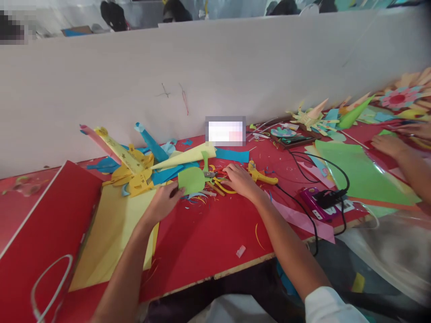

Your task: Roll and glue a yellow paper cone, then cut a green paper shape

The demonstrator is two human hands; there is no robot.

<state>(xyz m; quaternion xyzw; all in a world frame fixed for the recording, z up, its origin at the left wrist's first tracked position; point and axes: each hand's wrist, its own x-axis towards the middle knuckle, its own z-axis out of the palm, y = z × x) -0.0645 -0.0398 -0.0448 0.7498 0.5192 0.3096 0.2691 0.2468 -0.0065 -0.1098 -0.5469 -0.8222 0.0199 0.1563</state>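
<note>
My left hand pinches the lower left edge of a green paper piece with a rounded outline, held above the red table. Just right of it, my right hand is at a small pile of tools, its fingers on or beside the red handles of pliers; the exact grip is too small to tell. Yellow-handled scissors lie under those fingers. A yellow glue gun rests to the right of my right hand.
Yellow and blue paper cones and cutouts stand at the back left, over yellow sheets. A purple box with black cables, a pink strip and green sheets lie right. Another person's hands are at far right.
</note>
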